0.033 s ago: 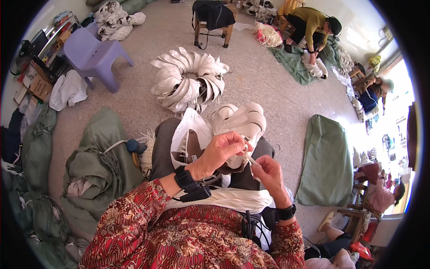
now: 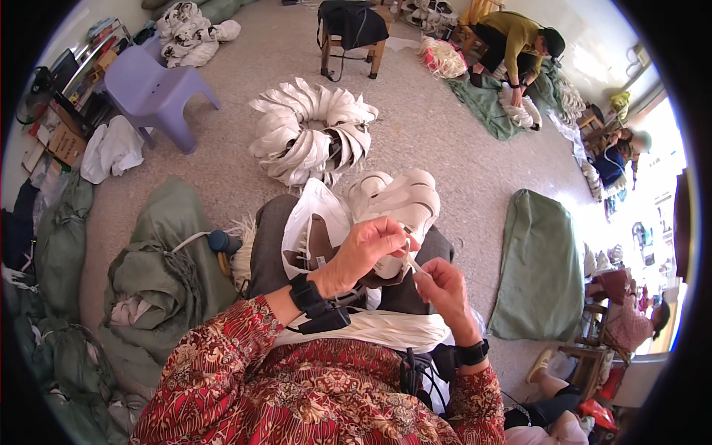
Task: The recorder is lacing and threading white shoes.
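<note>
A cream-white shoe upper [image 2: 406,204] rests across my lap, its toe pointing away from me. Over its opening, my left hand [image 2: 371,248] pinches a pale shoelace [image 2: 410,259] between thumb and fingertips. Just right of it, my right hand [image 2: 443,291] has its fingertips closed on the same lace, which runs short between the two hands. Beside the upper on my left thigh lies another white upper [image 2: 317,211], brown lining showing. A bundle of long white laces [image 2: 371,330] stretches across my lap near my waist. My fingers hide part of the lacing.
On the floor ahead stands a ring of white uppers [image 2: 311,133]. Green sacks [image 2: 538,267] lie at right and left [image 2: 159,259]. A purple plastic chair [image 2: 152,93] is at far left, a wooden stool [image 2: 352,37] at the back. Other people work along the right side.
</note>
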Available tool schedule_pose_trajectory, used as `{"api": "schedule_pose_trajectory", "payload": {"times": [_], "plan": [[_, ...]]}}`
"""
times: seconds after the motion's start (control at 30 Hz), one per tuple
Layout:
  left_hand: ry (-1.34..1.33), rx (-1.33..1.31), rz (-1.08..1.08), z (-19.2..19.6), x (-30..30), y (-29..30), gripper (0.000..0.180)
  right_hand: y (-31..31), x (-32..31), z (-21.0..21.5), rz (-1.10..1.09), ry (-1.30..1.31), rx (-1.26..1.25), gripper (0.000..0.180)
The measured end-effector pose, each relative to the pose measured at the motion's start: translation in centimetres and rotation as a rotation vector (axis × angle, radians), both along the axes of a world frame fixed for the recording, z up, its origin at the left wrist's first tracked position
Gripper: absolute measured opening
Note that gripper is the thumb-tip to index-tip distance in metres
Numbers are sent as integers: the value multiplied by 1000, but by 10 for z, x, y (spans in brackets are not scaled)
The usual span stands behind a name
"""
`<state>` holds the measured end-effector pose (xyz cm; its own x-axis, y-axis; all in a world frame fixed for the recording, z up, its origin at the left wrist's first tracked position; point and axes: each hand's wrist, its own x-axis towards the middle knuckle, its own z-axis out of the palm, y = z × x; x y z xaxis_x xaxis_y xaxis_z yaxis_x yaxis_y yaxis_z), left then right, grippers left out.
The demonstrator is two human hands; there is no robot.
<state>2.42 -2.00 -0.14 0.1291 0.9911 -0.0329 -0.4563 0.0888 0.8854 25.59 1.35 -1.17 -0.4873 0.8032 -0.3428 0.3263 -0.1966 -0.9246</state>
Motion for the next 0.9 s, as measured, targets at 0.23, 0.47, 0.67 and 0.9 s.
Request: {"api": "schedule_pose_trajectory", "payload": {"times": [0.23, 0.47, 0.67, 0.9], "plan": [[105, 14, 33, -1, -3, -5, 16, -15, -33, -11, 88, -381, 870, 33], [801, -37, 80, 30, -80, -69, 17, -16, -28, -14, 29, -428, 982, 30], [1258, -9, -18, 45, -128, -124, 17, -15, -32, -15, -7, -379, 952, 30], [1189, 410, -15, 61, -76, -82, 19, -16, -34, -11, 0, -347, 933, 30]]}}
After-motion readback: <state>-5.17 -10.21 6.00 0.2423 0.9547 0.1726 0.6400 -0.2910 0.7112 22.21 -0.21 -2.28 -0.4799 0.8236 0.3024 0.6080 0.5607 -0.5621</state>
